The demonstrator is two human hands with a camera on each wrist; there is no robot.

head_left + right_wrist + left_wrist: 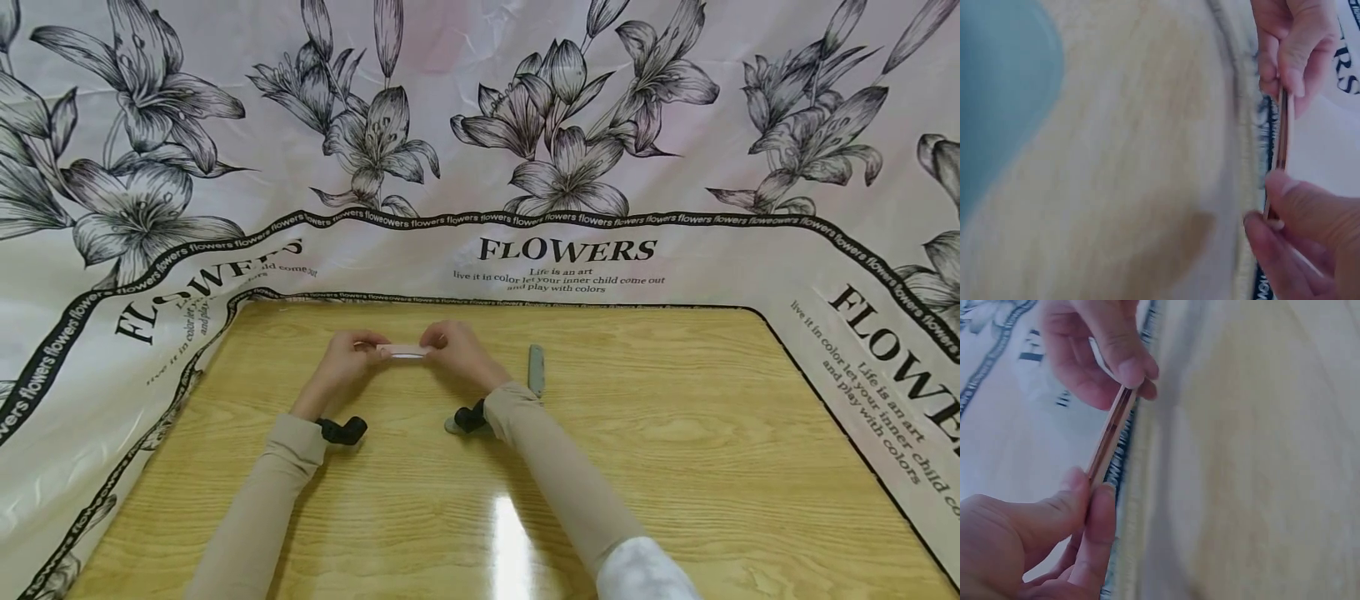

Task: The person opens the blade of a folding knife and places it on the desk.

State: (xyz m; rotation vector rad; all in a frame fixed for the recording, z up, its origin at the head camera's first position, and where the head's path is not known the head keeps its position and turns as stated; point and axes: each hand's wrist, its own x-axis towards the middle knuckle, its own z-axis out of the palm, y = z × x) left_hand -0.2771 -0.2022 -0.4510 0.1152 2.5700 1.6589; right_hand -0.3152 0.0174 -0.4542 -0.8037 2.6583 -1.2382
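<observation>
A slim, flat pale-pink piece (405, 351) is stretched between both hands above the far part of the table. Its edge, seen in the left wrist view, has a narrow gap running lengthwise with brown inside; its exact kind is unclear. My left hand (348, 357) pinches one end between thumb and fingers. At the other end, my right hand (461, 354) pinches it the same way. The fingertips cover both ends. To the right of the right hand, a long grey-green object (536, 370) lies on the table, apart from the hands.
The wood-patterned table (712, 433) extends around the hands. A flower-printed cloth (420, 250) rises along its far edge and both sides. Black cameras sit at the left wrist (343, 430) and right wrist (470, 416).
</observation>
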